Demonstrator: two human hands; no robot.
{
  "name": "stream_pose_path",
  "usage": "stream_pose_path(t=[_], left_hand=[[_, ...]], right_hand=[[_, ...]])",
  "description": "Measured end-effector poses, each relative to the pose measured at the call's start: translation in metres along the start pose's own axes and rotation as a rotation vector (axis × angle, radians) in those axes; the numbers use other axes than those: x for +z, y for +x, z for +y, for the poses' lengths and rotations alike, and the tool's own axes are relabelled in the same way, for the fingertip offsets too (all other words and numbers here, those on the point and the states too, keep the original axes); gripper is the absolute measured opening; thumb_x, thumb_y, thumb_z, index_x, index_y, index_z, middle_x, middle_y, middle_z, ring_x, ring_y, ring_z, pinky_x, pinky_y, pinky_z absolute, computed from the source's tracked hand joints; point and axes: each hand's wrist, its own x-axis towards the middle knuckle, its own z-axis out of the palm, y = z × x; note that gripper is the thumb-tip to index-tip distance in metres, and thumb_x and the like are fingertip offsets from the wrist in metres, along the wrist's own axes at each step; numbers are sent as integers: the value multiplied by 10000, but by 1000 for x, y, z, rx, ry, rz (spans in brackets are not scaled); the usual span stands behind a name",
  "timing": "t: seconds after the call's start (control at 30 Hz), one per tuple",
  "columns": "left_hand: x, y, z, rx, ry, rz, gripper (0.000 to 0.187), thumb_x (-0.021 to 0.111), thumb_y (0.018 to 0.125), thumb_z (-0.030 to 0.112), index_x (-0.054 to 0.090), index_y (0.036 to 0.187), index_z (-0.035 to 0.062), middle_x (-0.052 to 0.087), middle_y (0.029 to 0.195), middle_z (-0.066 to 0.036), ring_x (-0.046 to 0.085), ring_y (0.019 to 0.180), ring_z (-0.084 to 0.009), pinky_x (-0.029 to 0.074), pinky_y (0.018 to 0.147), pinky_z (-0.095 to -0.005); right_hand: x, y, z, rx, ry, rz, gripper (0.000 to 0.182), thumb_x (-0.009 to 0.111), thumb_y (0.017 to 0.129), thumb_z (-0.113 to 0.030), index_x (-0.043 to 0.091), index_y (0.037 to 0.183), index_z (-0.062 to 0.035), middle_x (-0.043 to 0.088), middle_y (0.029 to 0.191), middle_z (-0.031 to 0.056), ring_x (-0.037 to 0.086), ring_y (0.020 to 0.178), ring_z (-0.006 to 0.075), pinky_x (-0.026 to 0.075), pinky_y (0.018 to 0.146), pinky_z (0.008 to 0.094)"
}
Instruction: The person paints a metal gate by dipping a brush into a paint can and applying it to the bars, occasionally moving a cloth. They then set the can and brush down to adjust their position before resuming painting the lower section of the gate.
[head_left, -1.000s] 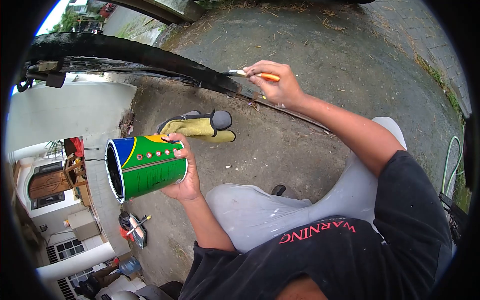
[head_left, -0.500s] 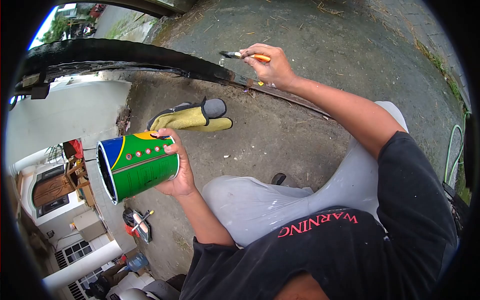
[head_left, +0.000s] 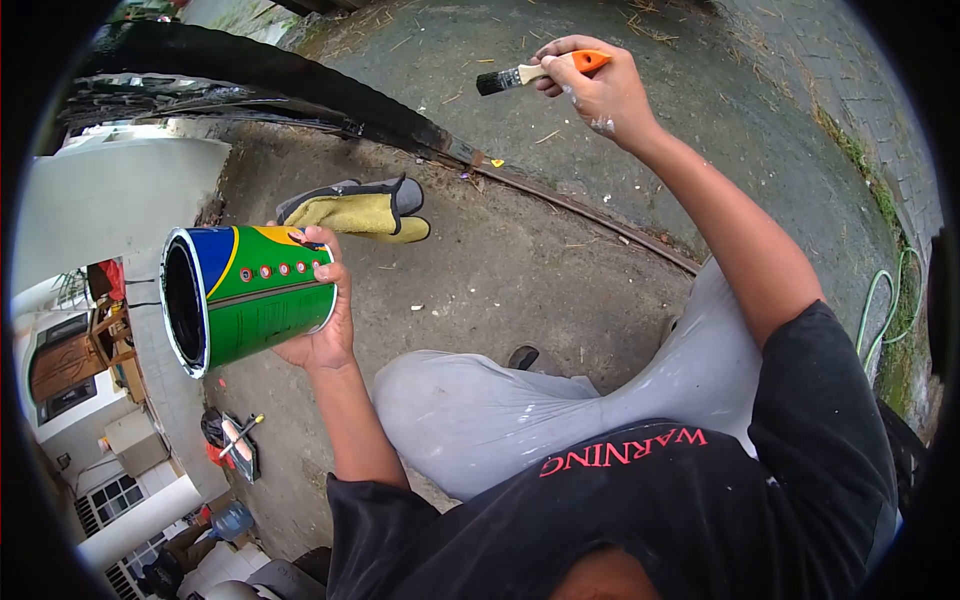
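Observation:
My left hand (head_left: 325, 310) is wrapped round a green paint can (head_left: 270, 295), with blue and yellow on its label. The can's open mouth faces left, and its inside looks black. Up at the right, my right hand (head_left: 600, 90) grips a paintbrush (head_left: 535, 74) by its handle, which has an orange end. Dark paint coats the bristles, which point left and touch nothing. Left of the brush runs a black-painted beam (head_left: 270, 75), glossy along its upper face.
Yellow-and-grey cloth (head_left: 355, 210) lies on the concrete ground beyond the can. A metal rail (head_left: 580, 212) continues from the beam's end. A paint tray with a roller (head_left: 238, 448) sits at lower left, near a blue water jug (head_left: 232, 518). A green hose (head_left: 885, 300) lies at right.
My right hand has drawn the brush away from the beam, up and to the right. The paint can appears slightly farther left and higher as the view shifts.

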Motion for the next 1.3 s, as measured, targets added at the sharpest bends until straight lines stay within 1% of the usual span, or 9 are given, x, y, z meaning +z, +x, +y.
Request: stream_pose_path(t=[0.1, 0.23, 0.37, 0.47, 0.6, 0.7, 0.8, 0.83, 1.3], left_hand=[[-28, 7, 11, -94, 72, -49, 663, 670, 869, 319, 474, 1470, 122, 527, 1365, -88, 384, 1284, -300, 441, 903, -505], [-102, 14, 3, -269, -15, -100, 681, 687, 872, 378, 465, 1486, 185, 564, 1375, -13, 398, 1275, -340, 454, 897, -542], [-178, 12, -29, -338, -39, -57, 684, 701, 860, 392, 472, 1479, 213, 565, 1352, -21, 431, 1245, -337, 476, 873, -542], [-208, 9, -57, -378, -108, -22, 670, 694, 866, 402, 481, 1472, 211, 561, 1350, -65, 429, 1254, -354, 492, 895, -534], [-241, 0, -84, -400, -169, 55, 659, 626, 895, 522, 488, 1458, 208, 554, 1364, -137, 478, 1264, -370, 511, 920, -557], [-251, -13, -95, -402, -229, 128, 699, 561, 897, 632, 497, 1431, 185, 561, 1365, -209, 579, 1233, -384, 518, 949, -614], [-255, -21, -106, -429, -244, 152, 705, 550, 899, 636, 497, 1429, 175, 563, 1365, -207, 577, 1237, -381, 513, 961, -608], [-256, -25, -109, -436, -240, 163, 707, 547, 900, 637, 497, 1428, 171, 564, 1364, -207, 577, 1238, -380, 511, 966, -605], [-275, -77, -131, -534, -142, 323, 740, 497, 907, 657, 498, 1419, 123, 572, 1362, -197, 572, 1259, -363, 488, 1023, -574]], right_hand=[[-23, 7, -5, -20, -232, 70, 277, 591, 1029, -283, 658, 1023, -15, 698, 956, 70, 664, 804, 113, 552, 741, 286], [-20, -7, -24, -148, -510, -97, 326, 583, 1021, -312, 603, 919, -3, 627, 773, 102, 560, 655, 195, 461, 635, 408], [-6, -33, -49, -60, -717, -441, 253, 650, 949, -235, 628, 967, 17, 621, 862, 186, 592, 780, 342, 476, 711, 448], [14, -52, -56, -170, -730, -594, 315, 698, 909, -279, 648, 980, 23, 637, 887, 190, 631, 836, 345, 500, 745, 447], [47, -91, -49, -233, -783, -691, 872, 864, 691, -412, 503, 1382, -22, 585, 1202, 237, 663, 1006, 383, 553, 892, 445], [71, -110, -59, -154, -898, -839, 1136, 894, 626, -434, 315, 1526, -53, 496, 1332, 292, 653, 1061, 410, 564, 906, 455], [87, -119, -60, -135, -926, -917, 1163, 902, 622, -430, 289, 1543, -71, 487, 1329, 325, 654, 1056, 421, 580, 856, 454], [91, -124, -59, -152, -1009, -939, 1243, 916, 588, -476, 236, 1573, -140, 459, 1376, 263, 604, 1157, 416, 588, 866, 444], [99, -172, -52, -219, -1130, -1136, 1200, 926, 591, -329, 260, 1577, -172, 512, 1312, 203, 582, 1137, 332, 621, 763, 360]])
